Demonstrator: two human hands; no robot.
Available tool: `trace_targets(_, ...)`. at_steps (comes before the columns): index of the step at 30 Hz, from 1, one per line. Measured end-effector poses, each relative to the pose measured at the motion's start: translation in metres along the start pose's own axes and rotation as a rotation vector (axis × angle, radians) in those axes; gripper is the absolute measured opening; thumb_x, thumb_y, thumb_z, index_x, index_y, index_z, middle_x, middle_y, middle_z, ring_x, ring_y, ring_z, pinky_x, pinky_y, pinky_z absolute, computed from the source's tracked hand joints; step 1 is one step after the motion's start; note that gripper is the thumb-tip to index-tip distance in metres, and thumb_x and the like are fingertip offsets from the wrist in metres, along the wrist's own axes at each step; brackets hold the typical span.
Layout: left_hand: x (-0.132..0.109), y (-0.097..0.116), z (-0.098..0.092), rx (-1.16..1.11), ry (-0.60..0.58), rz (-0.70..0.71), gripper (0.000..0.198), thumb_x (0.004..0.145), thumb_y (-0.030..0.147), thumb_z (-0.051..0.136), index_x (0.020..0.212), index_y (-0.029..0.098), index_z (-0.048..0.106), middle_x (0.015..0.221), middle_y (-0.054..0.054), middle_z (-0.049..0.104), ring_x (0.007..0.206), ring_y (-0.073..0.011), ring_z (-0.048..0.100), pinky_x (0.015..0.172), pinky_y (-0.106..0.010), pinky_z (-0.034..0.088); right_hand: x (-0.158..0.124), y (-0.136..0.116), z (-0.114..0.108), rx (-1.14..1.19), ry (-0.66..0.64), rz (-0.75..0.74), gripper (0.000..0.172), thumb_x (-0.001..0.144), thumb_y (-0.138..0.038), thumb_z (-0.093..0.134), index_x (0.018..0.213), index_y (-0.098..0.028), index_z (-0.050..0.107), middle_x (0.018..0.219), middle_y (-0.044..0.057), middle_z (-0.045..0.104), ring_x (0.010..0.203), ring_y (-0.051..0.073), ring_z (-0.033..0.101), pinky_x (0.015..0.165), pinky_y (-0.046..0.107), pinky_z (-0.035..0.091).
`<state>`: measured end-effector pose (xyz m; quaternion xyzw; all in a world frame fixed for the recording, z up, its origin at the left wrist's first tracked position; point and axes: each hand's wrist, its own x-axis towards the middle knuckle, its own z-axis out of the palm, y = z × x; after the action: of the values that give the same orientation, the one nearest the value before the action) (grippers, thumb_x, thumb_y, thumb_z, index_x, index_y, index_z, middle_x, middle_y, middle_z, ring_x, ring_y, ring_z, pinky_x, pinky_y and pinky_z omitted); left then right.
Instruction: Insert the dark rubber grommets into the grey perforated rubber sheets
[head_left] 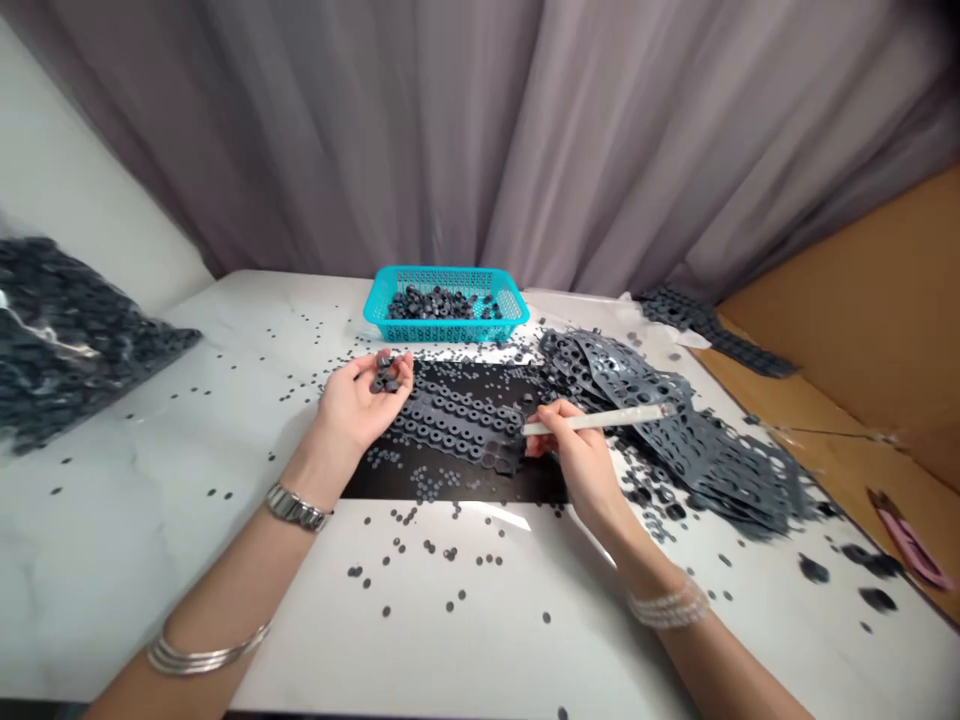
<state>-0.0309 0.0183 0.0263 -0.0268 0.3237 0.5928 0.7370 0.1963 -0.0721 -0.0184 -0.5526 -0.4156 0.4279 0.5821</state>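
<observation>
My left hand (369, 397), palm up with fingers curled, holds several small dark grey rubber rings (385, 374). Between the fingers of my right hand (574, 450) is a slim white pen-like stick (615, 418), lying nearly level and pointing right. A dark grey moulded sheet (442, 422) with rows of the same rings lies between my hands on a black mat (450, 487). My right fingertips are close to the sheet's right end, where several ring places look vacant. Whether they touch it I cannot tell.
A turquoise basket (375, 312) with loose rings stands behind. Punched-out sheets (690, 455) are heaped at right, near pink-handled cutters (911, 545) on cardboard (885, 400). A clear bag of dark parts (67, 345) lies at left. Small dark discs (450, 553) dot the white table (300, 640).
</observation>
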Motion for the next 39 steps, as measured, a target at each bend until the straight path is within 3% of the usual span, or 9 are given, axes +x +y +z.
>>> trace_targets(4, 0.005, 0.005, -0.003, 0.038, -0.026, 0.031, 0.030, 0.094, 0.013, 0.040, 0.118, 0.010, 0.058, 0.111, -0.020, 0.062, 0.106, -0.0267, 0.066, 0.071, -0.033, 0.065, 0.000, 0.003, 0.001, 0.020, -0.003, 0.049, 0.028, 0.080, -0.045, 0.063, 0.066, -0.022, 0.053, 0.057, -0.002, 0.059, 0.053, 0.014, 0.053, 0.056, 0.028, 0.043)
trace_targets(9, 0.006, 0.012, 0.009, 0.049, -0.124, 0.014, 0.047, 0.098, 0.021, 0.036, 0.141, 0.007, 0.047, 0.122, -0.024, 0.063, 0.117, -0.0304, 0.064, 0.081, -0.042, 0.065, 0.002, 0.004, -0.006, -0.016, 0.024, 0.075, 0.030, 0.079, -0.047, 0.064, 0.064, -0.022, 0.055, 0.061, 0.000, 0.062, 0.060, 0.016, 0.056, 0.064, 0.030, 0.044)
trace_targets(14, 0.006, 0.013, 0.026, 0.089, -0.224, 0.053, 0.057, 0.098, 0.029, 0.034, 0.145, -0.002, 0.043, 0.124, -0.028, 0.063, 0.122, -0.0332, 0.061, 0.090, -0.043, 0.063, 0.010, 0.001, -0.010, 0.119, 0.003, 0.107, 0.030, 0.075, -0.048, 0.068, 0.067, -0.021, 0.058, 0.059, 0.001, 0.062, 0.066, 0.018, 0.058, 0.072, 0.031, 0.045)
trace_targets(19, 0.012, 0.005, 0.030, 0.113, -0.277, 0.027, 0.062, 0.098, 0.033, 0.033, 0.147, -0.006, 0.040, 0.126, -0.031, 0.061, 0.124, -0.0341, 0.059, 0.093, -0.042, 0.061, 0.029, 0.004, 0.001, 0.196, -0.024, 0.144, 0.030, 0.070, -0.047, 0.072, 0.066, -0.021, 0.057, 0.063, 0.001, 0.064, 0.066, 0.017, 0.059, 0.074, 0.031, 0.047)
trace_targets(23, 0.021, 0.004, 0.038, 0.135, -0.210, 0.025, 0.062, 0.098, 0.034, 0.031, 0.147, -0.002, 0.041, 0.124, -0.030, 0.061, 0.119, -0.0319, 0.062, 0.086, -0.040, 0.063, 0.045, 0.007, 0.005, 0.113, -0.054, 0.107, 0.028, 0.071, -0.045, 0.070, 0.065, -0.021, 0.056, 0.065, 0.001, 0.065, 0.067, 0.018, 0.061, 0.075, 0.032, 0.048)
trace_targets(26, 0.035, 0.010, 0.061, 0.166, -0.131, 0.070, 0.062, 0.097, 0.035, 0.030, 0.150, 0.004, 0.041, 0.131, -0.028, 0.058, 0.124, -0.0308, 0.059, 0.085, -0.038, 0.062, 0.048, 0.008, 0.003, 0.102, -0.065, 0.067, 0.028, 0.073, -0.046, 0.068, 0.066, -0.022, 0.056, 0.066, 0.001, 0.065, 0.066, 0.018, 0.061, 0.074, 0.033, 0.049)
trace_targets(33, 0.079, 0.023, 0.137, 0.251, 0.030, 0.146, 0.075, 0.090, 0.057, 0.044, 0.158, 0.032, 0.024, 0.165, -0.016, 0.024, 0.153, -0.0371, 0.018, 0.094, -0.057, 0.053, 0.036, 0.007, -0.008, -0.037, -0.077, 0.019, 0.028, 0.081, -0.044, 0.061, 0.065, -0.023, 0.055, 0.062, 0.000, 0.065, 0.069, 0.019, 0.061, 0.075, 0.030, 0.046)
trace_targets(36, 0.086, 0.025, 0.144, 0.349, 0.041, 0.173, 0.081, 0.087, 0.063, 0.045, 0.158, 0.032, 0.023, 0.167, -0.015, 0.016, 0.154, -0.0369, 0.010, 0.099, -0.060, 0.048, 0.033, 0.004, -0.008, -0.041, -0.144, 0.067, 0.027, 0.081, -0.042, 0.060, 0.064, -0.023, 0.053, 0.060, 0.000, 0.065, 0.068, 0.018, 0.061, 0.074, 0.030, 0.046)
trace_targets(39, 0.085, 0.027, 0.134, 0.395, -0.004, 0.195, 0.080, 0.087, 0.063, 0.047, 0.157, 0.033, 0.026, 0.167, -0.016, 0.019, 0.154, -0.0368, 0.015, 0.099, -0.062, 0.047, 0.030, 0.000, -0.007, -0.041, -0.198, 0.110, 0.026, 0.081, -0.041, 0.060, 0.065, -0.022, 0.053, 0.064, 0.000, 0.066, 0.067, 0.017, 0.062, 0.074, 0.030, 0.047)
